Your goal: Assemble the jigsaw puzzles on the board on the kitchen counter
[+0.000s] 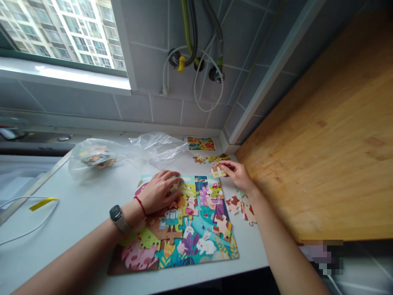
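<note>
A colourful farm-animal jigsaw puzzle (pixel 187 241) lies on the white counter. My left hand (pixel 159 190) rests on its upper left part, fingers spread. My right hand (pixel 241 176) pinches a brown and yellow-green puzzle piece (pixel 218 171) just above the puzzle's upper right corner. A piece with brown patches (pixel 222 228) lies on the right part of the puzzle, tilted against the pieces around it. Loose brown and cream pieces (pixel 233 205) lie beside the right edge, and more loose pieces (pixel 211 158) lie behind my right hand.
A picture card (pixel 202 143) lies at the back wall. Left of it are a crumpled clear plastic bag (pixel 159 147) and a bag holding pieces (pixel 98 157). A wooden panel (pixel 331 155) rises on the right. A white cable (pixel 30 235) crosses the left.
</note>
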Available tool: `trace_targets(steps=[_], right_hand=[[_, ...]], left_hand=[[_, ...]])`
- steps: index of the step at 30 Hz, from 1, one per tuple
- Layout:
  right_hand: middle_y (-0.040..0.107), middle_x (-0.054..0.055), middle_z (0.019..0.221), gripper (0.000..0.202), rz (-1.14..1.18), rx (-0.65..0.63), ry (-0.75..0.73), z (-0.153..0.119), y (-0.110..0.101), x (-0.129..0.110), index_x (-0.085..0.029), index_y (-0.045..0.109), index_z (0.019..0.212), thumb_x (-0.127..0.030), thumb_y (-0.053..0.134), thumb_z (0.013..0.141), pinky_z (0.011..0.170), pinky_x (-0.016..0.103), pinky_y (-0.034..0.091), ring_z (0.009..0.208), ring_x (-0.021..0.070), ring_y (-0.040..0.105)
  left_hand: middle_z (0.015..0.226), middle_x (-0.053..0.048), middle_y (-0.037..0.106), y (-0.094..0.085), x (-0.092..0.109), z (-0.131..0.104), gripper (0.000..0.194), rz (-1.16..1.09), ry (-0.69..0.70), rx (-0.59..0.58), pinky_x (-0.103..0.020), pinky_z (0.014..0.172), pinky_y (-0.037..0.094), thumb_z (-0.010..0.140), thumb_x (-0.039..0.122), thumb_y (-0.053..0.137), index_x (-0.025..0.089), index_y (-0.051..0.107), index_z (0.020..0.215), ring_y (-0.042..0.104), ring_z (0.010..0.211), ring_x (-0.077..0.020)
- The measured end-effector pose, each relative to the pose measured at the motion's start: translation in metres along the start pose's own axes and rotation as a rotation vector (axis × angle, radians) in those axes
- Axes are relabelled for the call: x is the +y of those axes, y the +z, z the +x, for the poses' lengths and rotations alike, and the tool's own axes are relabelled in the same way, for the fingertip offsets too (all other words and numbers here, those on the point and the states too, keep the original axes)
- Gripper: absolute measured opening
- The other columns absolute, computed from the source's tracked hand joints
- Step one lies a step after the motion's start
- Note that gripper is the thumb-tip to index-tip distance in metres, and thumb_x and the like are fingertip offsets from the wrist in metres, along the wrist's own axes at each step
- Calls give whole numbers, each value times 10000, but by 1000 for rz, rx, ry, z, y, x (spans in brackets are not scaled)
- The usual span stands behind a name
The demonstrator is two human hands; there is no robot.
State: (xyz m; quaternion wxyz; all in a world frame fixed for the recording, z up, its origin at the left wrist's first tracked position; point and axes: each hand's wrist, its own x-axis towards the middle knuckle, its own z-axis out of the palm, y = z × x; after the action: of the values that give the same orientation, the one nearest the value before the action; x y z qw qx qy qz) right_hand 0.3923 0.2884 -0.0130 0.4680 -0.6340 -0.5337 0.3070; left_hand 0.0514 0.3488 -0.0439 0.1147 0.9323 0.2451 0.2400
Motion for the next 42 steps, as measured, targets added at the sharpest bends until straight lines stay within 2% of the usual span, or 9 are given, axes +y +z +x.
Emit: trace_targets(steps=[5,9,11,14,18,23,33,39,42], right_hand=[[812,116,1028,405,-175,195,54,8,-17,23,-160,784,1121,-432,589,894,723,328,603,887,244,748],[793,90,893,206,-240,256,105,12,-25,39,-174,801,917,-291,662,820,829,367,595,847,251,739],[771,98,928,150,-276,290,109,12,-25,43,-178,804,874,-259,733,769,937,403,570,898,270,729],[724,128,1089,238,-359,329,53,10,-21,45,-178,813,1006,-255,752,790,1062,428,517,1036,293,706],[680,122,1131,283,-514,299,-95,7,-12,44,-201,793,1127,-280,705,870,1084,435,523,1092,293,695],[659,120,1178,311,-548,268,-173,3,-1,46,-209,774,1185,-280,696,892,1109,447,518,1155,298,671],[690,112,1209,294,-614,201,-147,1,5,44,-230,812,1170,-309,670,925,1081,415,545,1160,285,676],[640,108,1455,348,-672,90,-219,-1,7,46,-244,810,1212,-386,701,914,1167,530,475,1330,350,605],[680,104,1441,343,-641,13,-265,0,8,44,-221,819,1181,-396,710,907,1234,535,397,1415,346,554]], left_hand=[[1341,-122,675,-4,2,2,320,5,-2,-41,-532,1019,560,1021,430,604,247,693,1268,637,1192,-313],[1373,-122,660,-8,3,2,344,21,-20,-83,-533,1027,561,1032,447,583,254,689,1296,626,1215,-313],[1390,-115,653,-9,2,3,351,34,-25,-103,-537,1033,560,1031,447,585,264,688,1312,620,1222,-314],[1395,-107,649,-9,1,3,352,33,-22,-119,-534,1034,560,1031,449,588,273,687,1319,617,1223,-312],[1392,-110,648,-9,1,2,346,33,-15,-118,-540,1031,559,1038,443,576,266,684,1314,615,1219,-312],[1393,-107,643,-8,2,2,340,49,-10,-109,-531,1032,557,1034,435,592,271,680,1318,615,1215,-311],[1383,-96,639,-10,4,4,308,39,3,-113,-522,1076,529,1019,361,631,258,670,1307,606,1223,-294],[1402,-85,634,-10,4,3,319,20,-38,-128,-512,1113,505,1000,344,662,264,676,1309,588,1252,-292],[1398,-84,638,-11,5,3,320,14,-45,-133,-509,1121,498,992,328,675,264,680,1306,584,1260,-292]])
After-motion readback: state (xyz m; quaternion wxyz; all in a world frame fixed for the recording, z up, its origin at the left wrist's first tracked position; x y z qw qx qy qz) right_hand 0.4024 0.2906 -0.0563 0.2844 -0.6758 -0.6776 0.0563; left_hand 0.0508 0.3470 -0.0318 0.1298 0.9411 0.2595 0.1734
